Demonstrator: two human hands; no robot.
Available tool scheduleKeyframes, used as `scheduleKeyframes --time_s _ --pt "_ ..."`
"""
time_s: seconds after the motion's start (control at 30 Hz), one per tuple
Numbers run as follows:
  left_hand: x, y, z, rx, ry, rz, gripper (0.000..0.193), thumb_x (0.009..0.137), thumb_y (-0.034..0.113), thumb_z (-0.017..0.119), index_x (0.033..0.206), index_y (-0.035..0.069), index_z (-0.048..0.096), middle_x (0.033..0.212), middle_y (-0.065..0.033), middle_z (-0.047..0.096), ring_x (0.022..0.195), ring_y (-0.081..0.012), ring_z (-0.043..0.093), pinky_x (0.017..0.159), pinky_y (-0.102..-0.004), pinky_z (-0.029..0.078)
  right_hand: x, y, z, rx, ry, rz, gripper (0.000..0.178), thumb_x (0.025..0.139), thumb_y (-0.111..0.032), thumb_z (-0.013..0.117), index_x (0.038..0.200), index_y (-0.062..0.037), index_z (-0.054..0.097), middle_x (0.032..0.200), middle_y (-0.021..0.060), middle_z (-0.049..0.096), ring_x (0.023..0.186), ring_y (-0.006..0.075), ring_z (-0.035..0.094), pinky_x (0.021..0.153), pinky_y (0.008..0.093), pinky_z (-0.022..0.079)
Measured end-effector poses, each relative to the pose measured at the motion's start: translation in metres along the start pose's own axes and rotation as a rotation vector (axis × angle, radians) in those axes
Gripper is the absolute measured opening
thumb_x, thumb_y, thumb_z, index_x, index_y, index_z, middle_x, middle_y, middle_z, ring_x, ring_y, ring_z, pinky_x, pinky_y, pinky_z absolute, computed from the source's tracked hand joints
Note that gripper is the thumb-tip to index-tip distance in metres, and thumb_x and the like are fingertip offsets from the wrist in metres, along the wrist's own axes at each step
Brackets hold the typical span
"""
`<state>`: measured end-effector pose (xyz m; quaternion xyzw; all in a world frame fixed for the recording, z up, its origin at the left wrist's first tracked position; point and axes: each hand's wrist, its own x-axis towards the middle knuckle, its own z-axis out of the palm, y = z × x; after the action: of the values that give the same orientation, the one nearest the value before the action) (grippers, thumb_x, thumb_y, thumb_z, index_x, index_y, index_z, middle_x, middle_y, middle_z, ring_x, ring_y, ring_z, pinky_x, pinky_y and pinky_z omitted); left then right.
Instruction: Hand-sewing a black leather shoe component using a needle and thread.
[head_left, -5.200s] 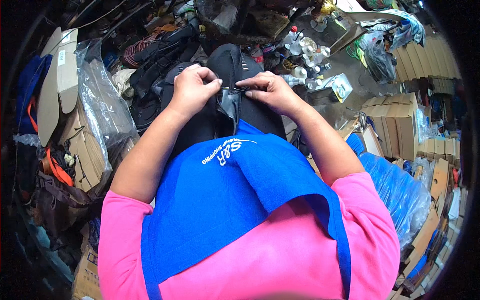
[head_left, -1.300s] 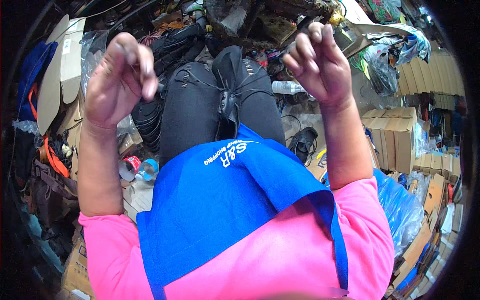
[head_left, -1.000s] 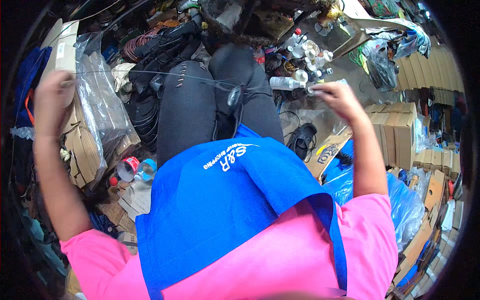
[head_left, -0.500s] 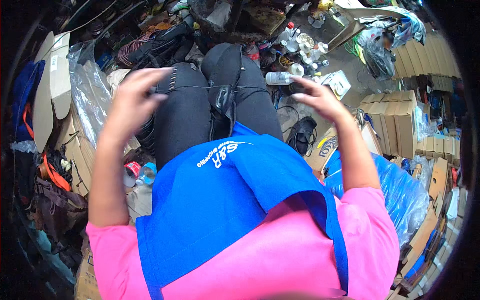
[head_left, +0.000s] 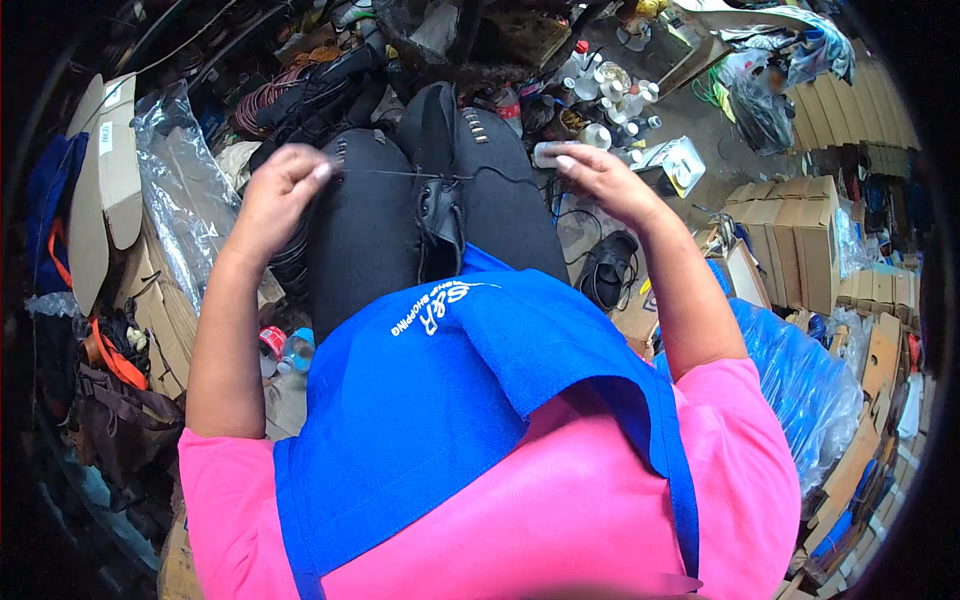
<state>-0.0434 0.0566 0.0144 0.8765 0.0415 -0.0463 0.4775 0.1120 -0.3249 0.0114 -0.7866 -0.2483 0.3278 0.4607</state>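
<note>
A black shoe [head_left: 440,225] is clamped upright between my knees, its opening toward me. Dark thread [head_left: 385,173] passes through the shoe and extends to both sides. On the left, my left hand [head_left: 285,190] pinches the thread, and that stretch runs nearly straight to the shoe. My right hand [head_left: 605,185] is at the right of my knees, fingers pressed together around the other stretch, which sags in a loose curve. Exactly where the thread enters the right fingers is hard to see.
Several bottles [head_left: 610,95] stand ahead to the right, near a white container [head_left: 680,165]. Another black shoe [head_left: 607,270] lies on the floor right of my legs. Flattened cardboard [head_left: 785,235] is stacked at right, with clear plastic [head_left: 180,170] at left.
Both hands have moved slightly, and their fingers have closed from a more spread pose. The thread on the left is now straighter, while the right stretch bends more. The shoe stays between my knees.
</note>
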Motion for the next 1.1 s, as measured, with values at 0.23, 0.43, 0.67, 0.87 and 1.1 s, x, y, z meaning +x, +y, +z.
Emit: scheduleKeyframes --time_s 0.23,0.43,0.67,0.87,1.1 --pt "0.045 0.106 0.046 0.518 -0.064 0.588 0.050 0.069 0.007 0.073 0.117 0.015 0.061 0.131 -0.0082 0.054 0.102 -0.0323 0.060 0.086 -0.0396 0.051 0.017 -0.040 0.023 -0.214 0.113 -0.182 0.021 0.084 -0.008 0.064 0.104 -0.0087 0.069 0.093 0.0047 0.062 0.088 0.0156 0.058 0.078 0.0292 0.047" --pt "0.075 0.091 0.049 0.530 -0.171 0.478 0.036 0.066 0.015 0.077 0.097 0.007 0.061 0.105 -0.0095 0.059 0.095 -0.0324 0.061 0.081 -0.0400 0.050 0.042 -0.040 0.036 -0.333 0.096 -0.333 0.012 0.079 -0.008 0.069 0.091 -0.0075 0.068 0.086 0.0060 0.062 0.082 0.0180 0.062 0.076 0.0305 0.050" --pt "0.088 0.074 0.047 0.391 -0.345 0.437 0.024 0.070 0.016 0.077 0.088 0.004 0.068 0.094 -0.0102 0.059 0.091 -0.0282 0.061 0.079 -0.0378 0.048 0.049 -0.040 0.040 -0.407 0.045 -0.423 0.011 0.077 -0.011 0.070 0.088 -0.0115 0.069 0.085 0.0084 0.064 0.081 0.0247 0.064 0.074 0.0354 0.052" --pt "0.102 0.060 0.049 0.159 -0.547 0.277 0.026 0.072 0.019 0.076 0.093 0.005 0.071 0.092 -0.0096 0.062 0.093 -0.0250 0.061 0.083 -0.0341 0.047 0.049 -0.042 0.043 -0.485 0.022 -0.494 0.010 0.075 -0.010 0.070 0.085 -0.0121 0.069 0.085 0.0085 0.063 0.083 0.0277 0.063 0.073 0.0376 0.051" --pt "0.104 0.049 0.052 -0.019 -0.577 0.266 0.022 0.075 0.014 0.074 0.092 0.001 0.069 0.084 -0.0054 0.058 0.088 -0.0184 0.056 0.083 -0.0306 0.043 0.035 -0.035 0.063 -0.329 0.109 -0.374 0.012 0.075 -0.010 0.070 0.088 -0.0104 0.067 0.082 0.0087 0.060 0.081 0.0273 0.063 0.070 0.0351 0.051"
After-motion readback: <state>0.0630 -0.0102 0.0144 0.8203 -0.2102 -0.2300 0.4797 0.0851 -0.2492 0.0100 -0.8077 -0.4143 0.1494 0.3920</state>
